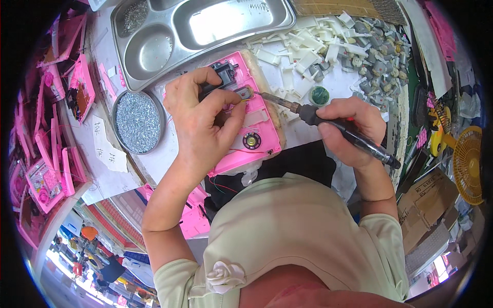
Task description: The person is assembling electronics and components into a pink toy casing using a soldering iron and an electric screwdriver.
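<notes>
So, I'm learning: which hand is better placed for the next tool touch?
Probably the right hand: it grips the tool, aimed at the pink case; the left hand is busy there.

Pink plastic casing (265,129), black-handled tool (354,136), yellow fan (468,165)

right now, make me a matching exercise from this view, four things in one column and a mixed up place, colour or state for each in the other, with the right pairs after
Things:
1. Pink casing
2. Black-handled tool
3. Round dish
4. Fan

Places, colours or states:
A. Yellow, near the right edge of the picture
B. Filled with small silvery pieces
C. Partly beneath the left hand
D. In the grip of the right hand

Right pairs: 1-C, 2-D, 3-B, 4-A
</notes>
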### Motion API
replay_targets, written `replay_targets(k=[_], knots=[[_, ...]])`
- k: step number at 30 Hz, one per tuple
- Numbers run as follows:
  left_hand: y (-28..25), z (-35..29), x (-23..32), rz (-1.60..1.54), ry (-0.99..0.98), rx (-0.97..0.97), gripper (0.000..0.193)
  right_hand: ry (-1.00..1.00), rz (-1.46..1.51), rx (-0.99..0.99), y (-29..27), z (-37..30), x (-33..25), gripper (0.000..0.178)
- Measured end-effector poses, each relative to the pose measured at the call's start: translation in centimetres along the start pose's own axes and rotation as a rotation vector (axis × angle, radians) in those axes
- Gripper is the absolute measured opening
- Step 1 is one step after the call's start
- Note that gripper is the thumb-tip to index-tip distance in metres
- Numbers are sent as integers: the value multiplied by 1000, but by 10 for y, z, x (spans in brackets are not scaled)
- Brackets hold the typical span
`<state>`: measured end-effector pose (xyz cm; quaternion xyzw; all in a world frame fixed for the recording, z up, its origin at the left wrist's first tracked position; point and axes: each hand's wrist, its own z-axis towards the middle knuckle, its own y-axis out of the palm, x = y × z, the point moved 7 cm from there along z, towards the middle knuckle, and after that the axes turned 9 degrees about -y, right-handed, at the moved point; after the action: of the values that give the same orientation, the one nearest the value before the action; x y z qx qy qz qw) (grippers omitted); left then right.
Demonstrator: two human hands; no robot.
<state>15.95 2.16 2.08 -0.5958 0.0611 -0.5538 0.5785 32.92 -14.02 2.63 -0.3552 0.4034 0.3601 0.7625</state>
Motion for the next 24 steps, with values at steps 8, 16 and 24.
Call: replay_targets(k=[8,16,24], knots=[[-1,-2,-2,0,-8,17,15,30,-1,-10,-1,1,1,16],[-1,0,-2,15,-52,33,14,54,29,15,-3,-1,5,18],[3,7,8,188,-22,-7,14,-7,-6,5,0,1,8,18]])
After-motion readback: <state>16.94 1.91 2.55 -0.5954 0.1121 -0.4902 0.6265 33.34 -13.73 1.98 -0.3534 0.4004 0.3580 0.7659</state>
